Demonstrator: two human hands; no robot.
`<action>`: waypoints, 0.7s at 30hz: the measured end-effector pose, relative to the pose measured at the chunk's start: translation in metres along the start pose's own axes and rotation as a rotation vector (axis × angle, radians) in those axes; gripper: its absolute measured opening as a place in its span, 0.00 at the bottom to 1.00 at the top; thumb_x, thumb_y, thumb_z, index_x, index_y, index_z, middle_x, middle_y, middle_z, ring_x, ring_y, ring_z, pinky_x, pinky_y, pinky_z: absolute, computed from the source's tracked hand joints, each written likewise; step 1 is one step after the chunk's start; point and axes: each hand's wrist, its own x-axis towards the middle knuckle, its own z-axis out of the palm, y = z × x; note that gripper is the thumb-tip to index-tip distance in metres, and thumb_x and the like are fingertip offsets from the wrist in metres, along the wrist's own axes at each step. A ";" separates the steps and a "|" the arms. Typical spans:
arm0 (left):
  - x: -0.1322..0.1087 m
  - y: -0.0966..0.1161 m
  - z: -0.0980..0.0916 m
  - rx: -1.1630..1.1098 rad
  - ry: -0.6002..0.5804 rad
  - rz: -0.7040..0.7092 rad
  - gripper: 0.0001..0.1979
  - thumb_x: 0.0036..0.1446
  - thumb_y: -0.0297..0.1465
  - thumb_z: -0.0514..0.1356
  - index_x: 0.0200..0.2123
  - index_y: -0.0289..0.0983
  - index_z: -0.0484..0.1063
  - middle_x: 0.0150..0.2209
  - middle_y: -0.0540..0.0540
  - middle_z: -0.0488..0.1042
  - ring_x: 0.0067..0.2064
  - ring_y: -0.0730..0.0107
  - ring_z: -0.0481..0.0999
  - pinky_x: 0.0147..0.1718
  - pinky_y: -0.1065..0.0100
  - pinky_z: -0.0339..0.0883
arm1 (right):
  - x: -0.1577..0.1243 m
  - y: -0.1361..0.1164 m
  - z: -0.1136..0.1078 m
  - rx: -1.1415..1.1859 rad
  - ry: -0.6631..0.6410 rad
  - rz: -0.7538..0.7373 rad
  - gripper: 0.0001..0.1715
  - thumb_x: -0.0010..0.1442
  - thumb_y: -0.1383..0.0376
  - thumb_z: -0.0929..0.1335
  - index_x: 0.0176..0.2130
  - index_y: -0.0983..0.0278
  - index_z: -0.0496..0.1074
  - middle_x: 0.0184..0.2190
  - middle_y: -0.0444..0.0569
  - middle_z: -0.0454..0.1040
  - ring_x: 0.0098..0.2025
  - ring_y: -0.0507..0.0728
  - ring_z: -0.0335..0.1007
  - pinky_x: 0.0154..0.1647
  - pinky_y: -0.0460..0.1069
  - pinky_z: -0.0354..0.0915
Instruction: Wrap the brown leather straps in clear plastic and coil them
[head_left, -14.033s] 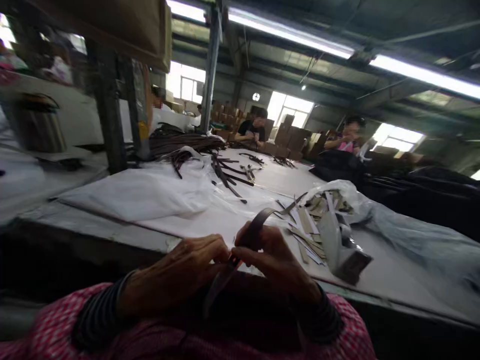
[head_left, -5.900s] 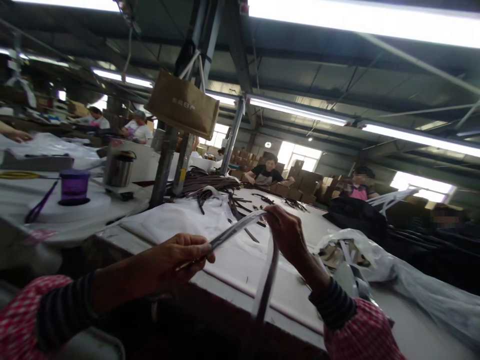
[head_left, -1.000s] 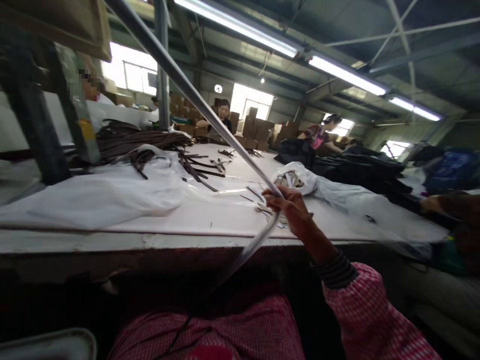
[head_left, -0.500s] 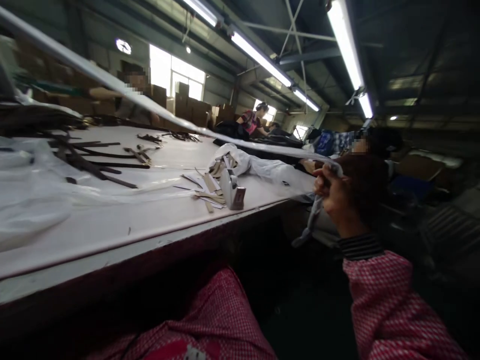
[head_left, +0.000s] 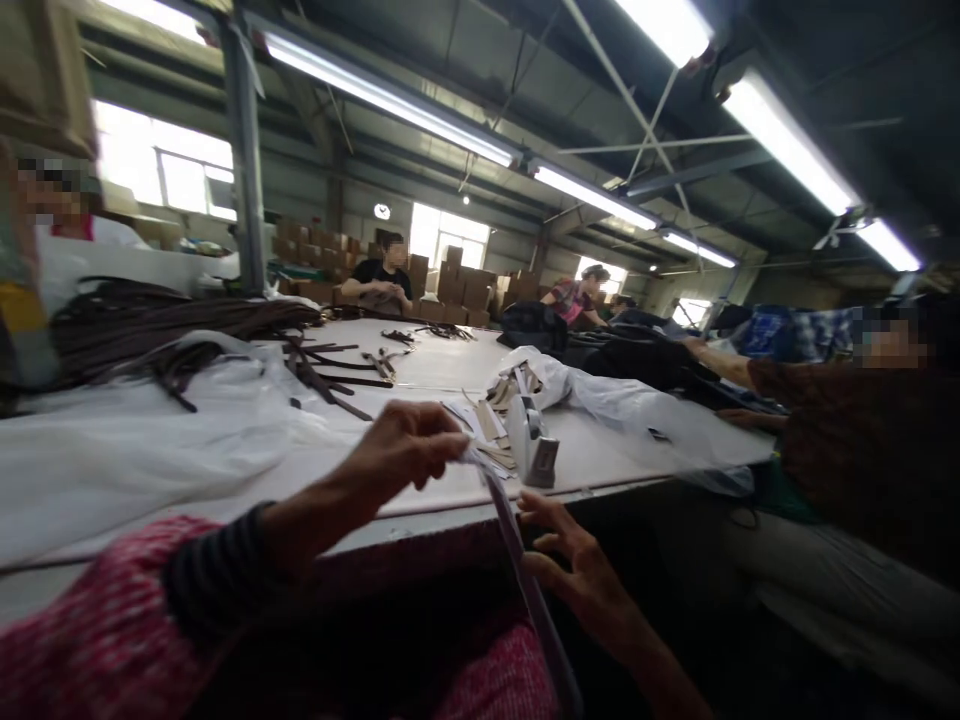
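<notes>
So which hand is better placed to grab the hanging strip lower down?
Probably the right hand: it is spread open close beside the strip, below the left hand, which pinches the strip higher up. I can't tell whether the right one touches it.

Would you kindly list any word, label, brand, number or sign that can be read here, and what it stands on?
No text is readable.
Wall clock: dial marks too small to read.
Tape dispenser: any label too blurred to read.
Stacked cartons: any print too small to read.
</notes>
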 end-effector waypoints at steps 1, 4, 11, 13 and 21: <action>-0.001 -0.003 0.007 -0.005 0.009 -0.024 0.16 0.58 0.41 0.68 0.32 0.32 0.76 0.23 0.51 0.73 0.21 0.76 0.69 0.19 0.74 0.62 | 0.005 -0.010 0.018 0.023 0.004 -0.025 0.31 0.64 0.51 0.71 0.62 0.57 0.69 0.56 0.55 0.75 0.54 0.64 0.74 0.50 0.56 0.72; -0.003 -0.015 0.021 -0.047 -0.002 -0.103 0.17 0.53 0.42 0.69 0.27 0.33 0.74 0.17 0.53 0.69 0.17 0.78 0.63 0.17 0.74 0.54 | 0.016 -0.021 0.052 0.106 0.088 0.017 0.18 0.71 0.51 0.64 0.46 0.61 0.74 0.34 0.48 0.76 0.32 0.55 0.72 0.33 0.48 0.68; -0.025 -0.047 -0.008 -0.184 -0.138 -0.328 0.21 0.48 0.41 0.72 0.40 0.32 0.78 0.25 0.50 0.75 0.24 0.75 0.70 0.24 0.74 0.60 | 0.028 0.002 0.042 -0.227 0.111 -0.192 0.17 0.75 0.59 0.60 0.37 0.62 0.71 0.23 0.42 0.67 0.24 0.53 0.66 0.27 0.47 0.58; -0.032 -0.059 -0.010 -0.270 -0.188 -0.398 0.21 0.52 0.45 0.70 0.34 0.32 0.77 0.23 0.50 0.73 0.22 0.77 0.66 0.23 0.75 0.58 | 0.034 0.002 0.037 -0.337 0.102 -0.299 0.14 0.74 0.63 0.60 0.44 0.62 0.73 0.27 0.44 0.72 0.26 0.54 0.70 0.28 0.47 0.61; -0.051 -0.090 0.000 -0.388 -0.263 -0.444 0.21 0.58 0.47 0.67 0.31 0.32 0.77 0.20 0.49 0.72 0.17 0.81 0.60 0.17 0.77 0.50 | 0.053 0.002 0.035 -0.634 0.057 -0.582 0.12 0.72 0.73 0.59 0.49 0.65 0.69 0.29 0.48 0.76 0.29 0.57 0.75 0.31 0.48 0.65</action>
